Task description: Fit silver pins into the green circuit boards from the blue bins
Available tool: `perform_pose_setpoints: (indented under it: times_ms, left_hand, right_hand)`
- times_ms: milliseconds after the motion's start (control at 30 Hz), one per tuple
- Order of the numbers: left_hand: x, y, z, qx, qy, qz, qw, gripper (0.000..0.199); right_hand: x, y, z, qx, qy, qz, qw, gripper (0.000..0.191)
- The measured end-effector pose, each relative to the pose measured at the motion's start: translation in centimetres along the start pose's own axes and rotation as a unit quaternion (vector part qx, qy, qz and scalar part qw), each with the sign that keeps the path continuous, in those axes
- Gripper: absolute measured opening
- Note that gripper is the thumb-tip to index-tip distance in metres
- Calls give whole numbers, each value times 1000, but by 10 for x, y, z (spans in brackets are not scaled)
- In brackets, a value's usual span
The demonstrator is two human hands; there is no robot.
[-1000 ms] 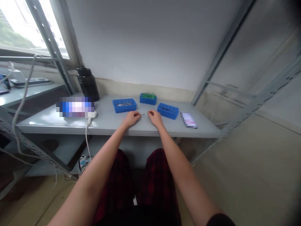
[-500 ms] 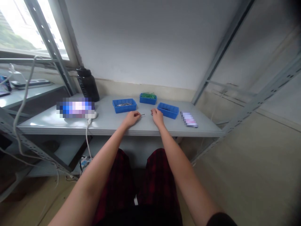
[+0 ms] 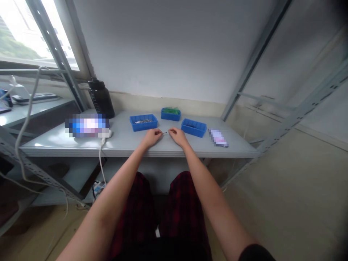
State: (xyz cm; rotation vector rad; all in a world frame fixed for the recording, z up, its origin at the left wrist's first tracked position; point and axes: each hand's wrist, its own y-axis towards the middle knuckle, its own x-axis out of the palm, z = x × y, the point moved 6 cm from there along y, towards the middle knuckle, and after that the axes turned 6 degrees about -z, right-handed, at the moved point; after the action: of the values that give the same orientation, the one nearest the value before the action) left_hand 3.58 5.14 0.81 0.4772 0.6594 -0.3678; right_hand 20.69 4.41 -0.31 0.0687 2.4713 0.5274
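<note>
My left hand (image 3: 153, 137) rests low over the shelf top and pinches a small screw (image 3: 164, 133), thin and dark, which points right from the fingertips. Close to the screw's free end, my right hand (image 3: 177, 136) has its fingertips pressed together; whatever they hold is too small to make out. A narrow gap shows between the right fingertips and the screw. Behind the left hand stands a blue bin of shiny metal pieces (image 3: 143, 122). Just beyond the right hand is a blue bin with small dark parts (image 3: 194, 127).
A third blue bin (image 3: 170, 114) at the back holds green plastic bags. A dark bottle (image 3: 101, 98), a blurred-out object (image 3: 87, 125) and a white plug with a cable (image 3: 104, 133) stand at left. On the right lies a phone (image 3: 218, 137). Metal posts frame the grey shelf (image 3: 122, 143).
My right hand has moved left from beside the right bin, bringing its closed fingertips near the screw's end. The left hand holds the screw in nearly the same place.
</note>
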Motion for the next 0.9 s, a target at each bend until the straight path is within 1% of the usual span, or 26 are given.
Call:
perform_pose_setpoints:
  times_ms: [200, 367, 567, 900]
  left_hand:
    - [1, 2, -3, -1, 0, -2, 1000, 31]
    - [2, 3, -4, 3, -4, -2, 1000, 29]
    - [2, 3, -3, 6, -3, -2, 1000, 29]
    - [2, 3, -4, 11, 0, -1, 1000, 30]
  right_hand:
    - [5, -1, -3, -15, 9, -45, 999, 22]
    - [7, -1, -3, -26, 17, -66, 997, 25]
    - [8, -1, -4, -28, 17, -73, 997, 26]
    - [7, -2, -4, -27, -7, -76, 997, 20]
